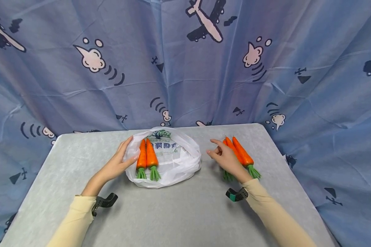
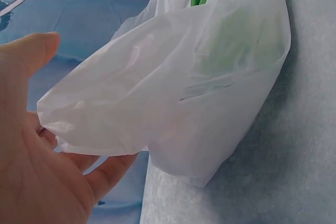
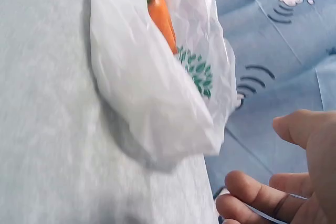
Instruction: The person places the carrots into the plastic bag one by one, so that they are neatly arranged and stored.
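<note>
A white plastic bag [image 1: 176, 161] lies open at the middle of the grey table [image 1: 179, 212], with two orange carrots [image 1: 146, 156] on its left part, green tops toward me. My left hand [image 1: 119, 163] touches the bag's left rim, thumb near the carrots. In the left wrist view the bag [image 2: 199, 87] rests against straight fingers [image 2: 105, 171], and the thumb stands apart from it. My right hand [image 1: 224, 156] hovers with relaxed fingers over loose carrots [image 1: 242, 154] to the right of the bag and holds nothing. The right wrist view shows the bag [image 3: 142, 93], a carrot [image 3: 160, 11] and my empty right hand [image 3: 294, 182].
A blue cloth [image 1: 185, 68] printed with planes and clouds hangs behind and around the table. The table's rounded far corners lie close behind the bag and the loose carrots. Bare grey tabletop stretches between my forearms toward the near edge.
</note>
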{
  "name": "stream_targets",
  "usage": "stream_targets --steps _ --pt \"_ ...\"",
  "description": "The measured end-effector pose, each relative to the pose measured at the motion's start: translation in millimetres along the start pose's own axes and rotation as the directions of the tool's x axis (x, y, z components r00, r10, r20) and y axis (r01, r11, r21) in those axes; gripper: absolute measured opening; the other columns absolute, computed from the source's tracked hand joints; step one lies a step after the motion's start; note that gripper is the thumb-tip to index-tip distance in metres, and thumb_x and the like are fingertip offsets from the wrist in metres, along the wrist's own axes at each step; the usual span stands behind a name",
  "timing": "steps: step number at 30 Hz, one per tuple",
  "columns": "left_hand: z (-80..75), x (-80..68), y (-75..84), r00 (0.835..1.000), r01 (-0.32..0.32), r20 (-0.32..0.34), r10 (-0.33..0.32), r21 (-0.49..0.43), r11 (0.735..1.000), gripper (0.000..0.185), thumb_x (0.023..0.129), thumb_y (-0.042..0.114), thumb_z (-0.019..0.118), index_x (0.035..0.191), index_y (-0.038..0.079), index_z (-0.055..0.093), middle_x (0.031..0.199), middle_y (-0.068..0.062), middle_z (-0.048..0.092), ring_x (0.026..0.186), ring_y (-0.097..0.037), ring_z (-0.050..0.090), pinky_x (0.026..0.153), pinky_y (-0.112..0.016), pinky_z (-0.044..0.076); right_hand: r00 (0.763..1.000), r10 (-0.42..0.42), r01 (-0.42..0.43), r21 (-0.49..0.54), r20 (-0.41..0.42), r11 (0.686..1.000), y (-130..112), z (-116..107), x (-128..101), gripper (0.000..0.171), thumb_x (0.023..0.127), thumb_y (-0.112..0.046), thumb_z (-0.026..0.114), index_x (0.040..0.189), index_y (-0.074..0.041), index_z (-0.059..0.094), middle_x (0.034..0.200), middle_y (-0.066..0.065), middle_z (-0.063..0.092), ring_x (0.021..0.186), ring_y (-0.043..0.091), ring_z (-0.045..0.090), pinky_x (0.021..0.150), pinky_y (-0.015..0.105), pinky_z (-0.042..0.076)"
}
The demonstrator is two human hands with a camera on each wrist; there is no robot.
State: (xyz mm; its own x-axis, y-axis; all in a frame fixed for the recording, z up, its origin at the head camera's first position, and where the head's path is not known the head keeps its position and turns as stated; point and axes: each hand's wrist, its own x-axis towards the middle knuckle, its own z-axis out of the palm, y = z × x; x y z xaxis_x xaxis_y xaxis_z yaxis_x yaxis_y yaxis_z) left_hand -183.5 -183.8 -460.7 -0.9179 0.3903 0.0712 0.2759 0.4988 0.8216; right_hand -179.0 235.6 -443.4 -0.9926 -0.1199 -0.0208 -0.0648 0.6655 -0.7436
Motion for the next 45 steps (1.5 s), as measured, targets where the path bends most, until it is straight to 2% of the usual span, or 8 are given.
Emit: stream_targets --steps 8,14,22,28,35,45 --pt "0.5 0.1 1.1 1.000 0.000 -0.002 0.000 -0.010 1.000 0.082 0.099 0.027 0.061 0.160 0.013 0.008 0.163 -0.020 0.014 0.149 -0.044 0.018 0.115 -0.071 0.020 0.999 0.032 -0.031 0.029 -0.019 0.999 25 -16 -8 0.062 0.096 -0.034 0.064 0.148 -0.006 0.043 0.088 0.018 0.068 0.067 0.015 0.055 0.059 0.024 0.047" --pt "0.4 -0.2 2.3 1.000 0.019 0.003 -0.019 -0.007 1.000 0.083 0.098 0.029 0.061 0.160 0.014 0.007 0.163 -0.019 0.013 0.149 -0.044 0.018 0.114 -0.072 0.020 0.999 0.039 -0.040 -0.012 -0.038 0.999 41 -26 -11 0.063 0.097 -0.037 0.062 0.148 -0.003 0.043 0.084 0.015 0.065 0.064 0.012 0.052 0.058 0.024 0.044" --pt "1.8 0.4 2.4 1.000 0.029 0.011 -0.029 0.019 0.999 0.084 0.099 0.031 0.060 0.161 0.015 0.006 0.163 -0.019 0.014 0.149 -0.044 0.019 0.114 -0.072 0.021 0.995 0.081 -0.083 -0.030 -0.053 0.996 54 -34 -16 0.066 0.097 -0.036 0.063 0.148 -0.001 0.041 0.073 0.010 0.060 0.059 0.016 0.056 0.054 0.026 0.047" --pt "1.8 -0.1 3.6 1.000 0.022 0.005 -0.022 0.015 1.000 0.083 0.099 0.029 0.060 0.161 0.015 0.006 0.163 -0.020 0.014 0.149 -0.045 0.019 0.114 -0.072 0.021 0.993 0.109 -0.111 -0.057 -0.044 0.992 58 -34 -17 0.067 0.096 -0.035 0.064 0.146 0.003 0.042 0.068 0.005 0.056 0.053 0.016 0.056 0.052 0.028 0.047" --pt "1.8 1.1 3.9 1.000 0.019 0.002 -0.019 0.018 1.000 0.081 0.099 0.026 0.060 0.160 0.015 0.008 0.162 -0.020 0.015 0.148 -0.045 0.020 0.115 -0.071 0.020 0.983 0.182 -0.182 -0.025 -0.014 0.983 59 -32 -17 0.070 0.095 -0.037 0.064 0.149 -0.001 0.039 0.068 0.005 0.055 0.045 0.017 0.056 0.047 0.032 0.049" --pt "2.1 0.7 3.2 1.000 0.020 0.002 -0.020 0.015 1.000 0.081 0.099 0.023 0.061 0.160 0.016 0.008 0.163 -0.020 0.015 0.148 -0.044 0.020 0.115 -0.071 0.020 0.982 0.190 -0.190 -0.043 -0.018 0.981 61 -29 -13 0.075 0.094 -0.047 0.064 0.149 -0.002 0.041 0.066 0.005 0.058 0.043 0.017 0.055 0.043 0.034 0.049"
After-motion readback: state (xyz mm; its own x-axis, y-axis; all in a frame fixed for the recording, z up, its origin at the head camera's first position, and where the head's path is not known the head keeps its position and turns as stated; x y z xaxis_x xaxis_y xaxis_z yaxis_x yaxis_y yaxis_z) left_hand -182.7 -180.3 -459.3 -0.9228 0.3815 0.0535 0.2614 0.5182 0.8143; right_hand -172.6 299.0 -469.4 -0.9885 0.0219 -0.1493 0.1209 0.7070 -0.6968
